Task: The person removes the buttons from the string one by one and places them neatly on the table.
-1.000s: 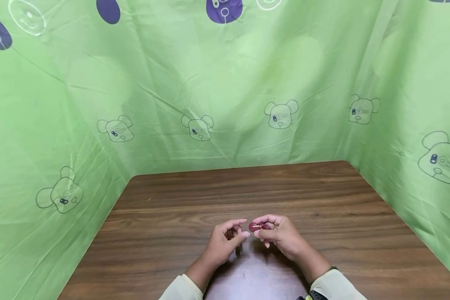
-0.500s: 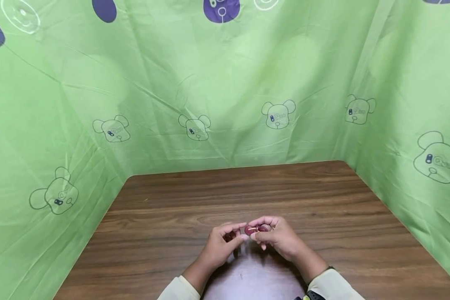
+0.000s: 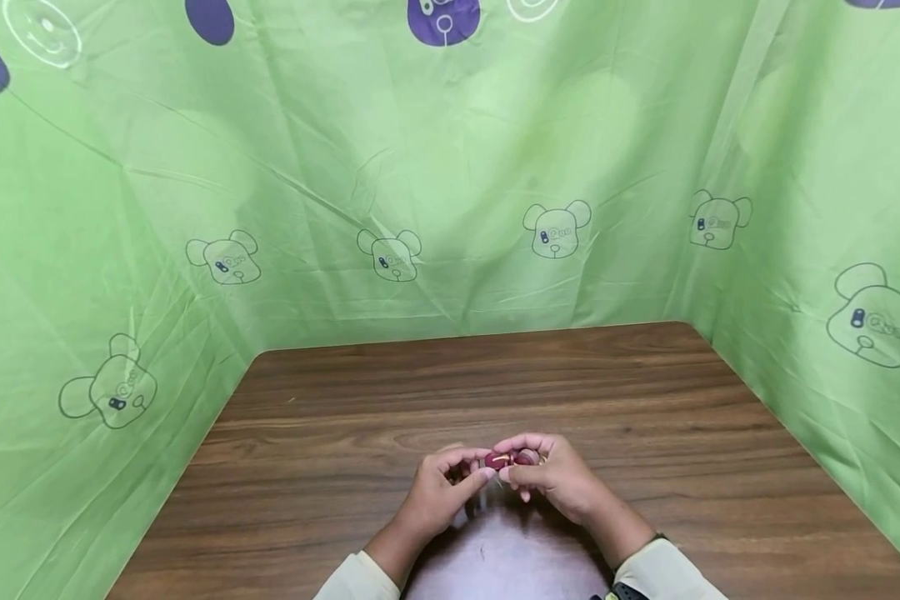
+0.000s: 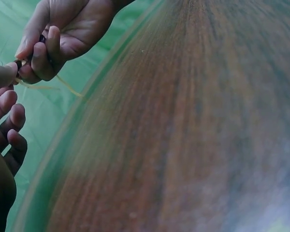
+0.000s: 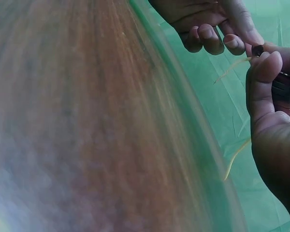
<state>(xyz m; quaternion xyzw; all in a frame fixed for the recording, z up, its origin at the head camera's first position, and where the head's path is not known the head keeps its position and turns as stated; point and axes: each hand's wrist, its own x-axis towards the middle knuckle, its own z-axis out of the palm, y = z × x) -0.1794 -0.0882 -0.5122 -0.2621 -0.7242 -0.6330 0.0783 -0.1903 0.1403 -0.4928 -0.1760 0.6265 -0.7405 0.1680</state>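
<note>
- The red piece (image 3: 493,463) was held up over the wooden table (image 3: 345,400).
- Above the table, the left hand (image 3: 437,493) pinched one end.
- The right hand (image 3: 562,477) gripped the rest, yellow cord (image 5: 232,160) dangling.

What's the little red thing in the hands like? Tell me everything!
The red thing looks hard, maybe plastic or wood, with two rounded, dark red parts in a row. Yellow string hangs loose by it. It's held sideways above the table: the right hand grips it, and the left hand seems to pinch its end.
</note>
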